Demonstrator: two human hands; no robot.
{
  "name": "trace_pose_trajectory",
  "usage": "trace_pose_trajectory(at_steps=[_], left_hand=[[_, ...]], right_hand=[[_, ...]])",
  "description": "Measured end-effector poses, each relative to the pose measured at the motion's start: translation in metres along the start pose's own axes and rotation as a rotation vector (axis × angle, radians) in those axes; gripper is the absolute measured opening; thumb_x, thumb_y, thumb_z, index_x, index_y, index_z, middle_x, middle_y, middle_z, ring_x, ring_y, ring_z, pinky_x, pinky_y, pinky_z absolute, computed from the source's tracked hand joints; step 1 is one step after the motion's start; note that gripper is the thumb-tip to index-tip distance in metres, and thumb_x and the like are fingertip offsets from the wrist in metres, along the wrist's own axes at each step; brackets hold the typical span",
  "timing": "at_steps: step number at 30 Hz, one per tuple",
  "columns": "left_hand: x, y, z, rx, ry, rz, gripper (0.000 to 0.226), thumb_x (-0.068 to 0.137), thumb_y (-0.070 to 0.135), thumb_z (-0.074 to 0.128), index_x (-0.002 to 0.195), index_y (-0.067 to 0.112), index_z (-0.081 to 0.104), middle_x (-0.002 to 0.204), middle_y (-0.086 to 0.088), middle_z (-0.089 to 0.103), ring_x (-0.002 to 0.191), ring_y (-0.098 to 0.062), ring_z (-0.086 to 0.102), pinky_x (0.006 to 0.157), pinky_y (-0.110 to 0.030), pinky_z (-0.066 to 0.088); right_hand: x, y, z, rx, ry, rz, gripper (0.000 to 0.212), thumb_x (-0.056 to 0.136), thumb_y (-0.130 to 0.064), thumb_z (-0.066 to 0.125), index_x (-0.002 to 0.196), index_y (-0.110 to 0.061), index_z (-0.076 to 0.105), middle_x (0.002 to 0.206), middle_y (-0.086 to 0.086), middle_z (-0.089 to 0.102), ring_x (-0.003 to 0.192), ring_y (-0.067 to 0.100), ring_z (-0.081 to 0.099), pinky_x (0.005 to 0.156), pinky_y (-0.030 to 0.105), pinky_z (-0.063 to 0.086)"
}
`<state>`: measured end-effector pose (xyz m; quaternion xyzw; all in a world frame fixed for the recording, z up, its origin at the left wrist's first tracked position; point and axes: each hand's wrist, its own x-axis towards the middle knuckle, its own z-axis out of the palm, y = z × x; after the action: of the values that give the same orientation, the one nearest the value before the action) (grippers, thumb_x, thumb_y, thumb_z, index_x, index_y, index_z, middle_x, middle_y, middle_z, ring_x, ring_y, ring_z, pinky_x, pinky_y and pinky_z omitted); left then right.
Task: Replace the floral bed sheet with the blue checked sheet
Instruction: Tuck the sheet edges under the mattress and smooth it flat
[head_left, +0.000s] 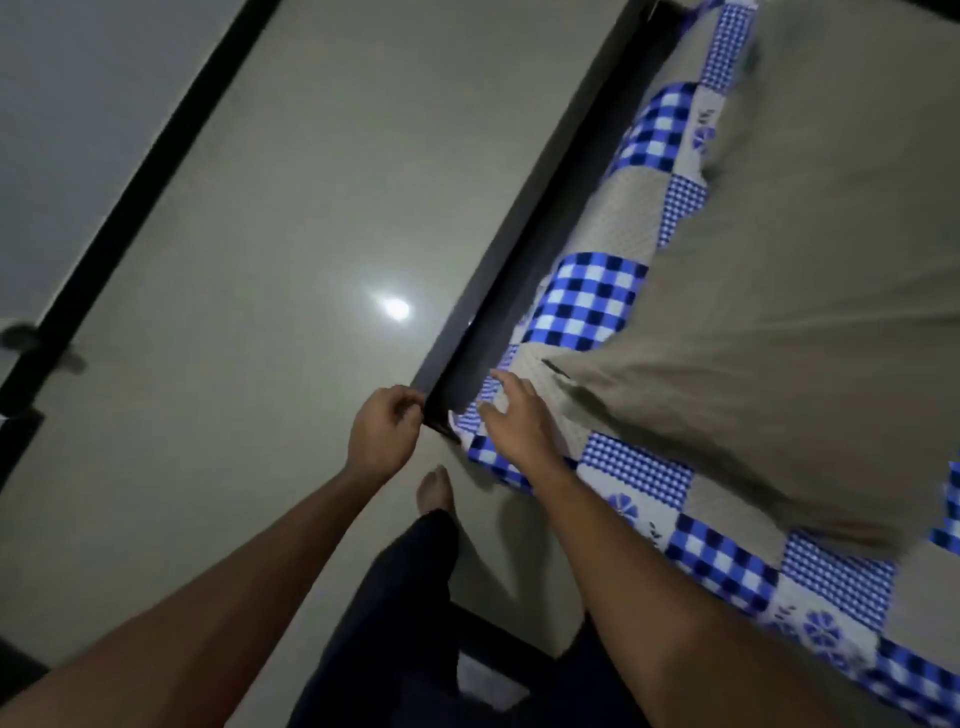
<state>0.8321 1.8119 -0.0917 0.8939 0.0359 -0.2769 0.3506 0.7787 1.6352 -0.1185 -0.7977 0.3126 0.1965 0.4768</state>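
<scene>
The blue checked sheet (587, 306) is on the bed, a patchwork of large and small blue-and-white checks, plain grey-beige squares and a few squares with blue flowers. It runs along both visible edges of the mattress and comes to a corner right in front of the person, where the cloth hangs a little over the edge. A large plain grey-brown cover (805, 260) lies on top of it and hides most of the middle, so only a border of the sheet shows.

The right hand (514, 415) is at that corner of the sheet, its fingers stretched out and spread apart, holding nothing. It is blurred, and I can't say whether it presses the cloth or hangs just above it. The left hand (382, 434) is just beside it, off the mattress, at the end of the dark bed frame (519, 270). Its fingers are curled in towards the thumb right against the frame's corner, but whether they pinch anything I cannot tell.

The frame runs away from the hands as a long dark rail along the side of the mattress. Below the hands a bare foot (436, 493) and a dark trouser leg (405, 597) stand on the glossy pale floor (260, 260), near the bed's corner. A bright spot of light (395, 309) reflects off the floor, and a dark strip (130, 171) crosses it well away from the bed.
</scene>
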Motion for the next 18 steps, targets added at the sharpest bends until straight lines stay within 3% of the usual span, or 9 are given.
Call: trace_pose_trajectory(at_steps=[5, 9, 11, 15, 18], left_hand=[[0.054, -0.016, -0.077, -0.044, -0.057, -0.069, 0.016, 0.094, 0.01, 0.058, 0.102, 0.014, 0.072, 0.094, -0.001, 0.069, 0.087, -0.017, 0.062, 0.08, -0.026, 0.046], [0.098, -0.017, -0.112, -0.043, -0.113, 0.005, 0.015, 0.095, 0.013, 0.058, 0.099, 0.018, 0.071, 0.086, 0.005, 0.066, 0.08, -0.016, 0.062, 0.067, -0.024, 0.046], [0.123, -0.018, -0.125, -0.051, -0.142, 0.018, 0.015, 0.095, 0.015, 0.058, 0.098, 0.02, 0.071, 0.086, 0.004, 0.067, 0.08, -0.018, 0.064, 0.069, -0.025, 0.05], [0.173, -0.016, -0.151, -0.075, -0.219, 0.005, 0.018, 0.096, 0.013, 0.055, 0.101, 0.018, 0.071, 0.089, -0.006, 0.07, 0.084, -0.025, 0.067, 0.076, -0.037, 0.055], [0.227, -0.017, -0.173, -0.05, -0.27, 0.004, 0.019, 0.096, 0.01, 0.055, 0.099, 0.018, 0.071, 0.089, -0.006, 0.071, 0.082, -0.021, 0.067, 0.071, -0.03, 0.052]], right_hand=[[0.049, -0.049, 0.028, 0.0, 0.026, 0.149, 0.056, 0.097, -0.028, 0.062, 0.149, -0.02, 0.044, 0.152, 0.007, 0.043, 0.139, 0.026, 0.042, 0.114, 0.039, 0.036], [0.093, -0.06, 0.04, -0.09, -0.026, 0.218, 0.069, 0.099, -0.034, 0.058, 0.158, -0.015, 0.027, 0.164, 0.003, 0.026, 0.149, 0.023, 0.028, 0.12, 0.036, 0.025], [0.113, -0.062, 0.049, -0.124, -0.013, 0.245, 0.07, 0.098, -0.034, 0.058, 0.158, -0.015, 0.027, 0.164, 0.002, 0.025, 0.149, 0.022, 0.027, 0.121, 0.036, 0.024], [0.148, -0.071, 0.066, -0.113, 0.226, 0.23, 0.051, 0.097, -0.025, 0.058, 0.146, -0.018, 0.049, 0.15, 0.004, 0.047, 0.135, 0.026, 0.047, 0.115, 0.041, 0.035], [0.179, -0.087, 0.079, -0.078, 0.351, 0.166, 0.037, 0.094, -0.013, 0.058, 0.13, -0.015, 0.065, 0.135, 0.006, 0.059, 0.12, 0.026, 0.056, 0.102, 0.029, 0.041]])
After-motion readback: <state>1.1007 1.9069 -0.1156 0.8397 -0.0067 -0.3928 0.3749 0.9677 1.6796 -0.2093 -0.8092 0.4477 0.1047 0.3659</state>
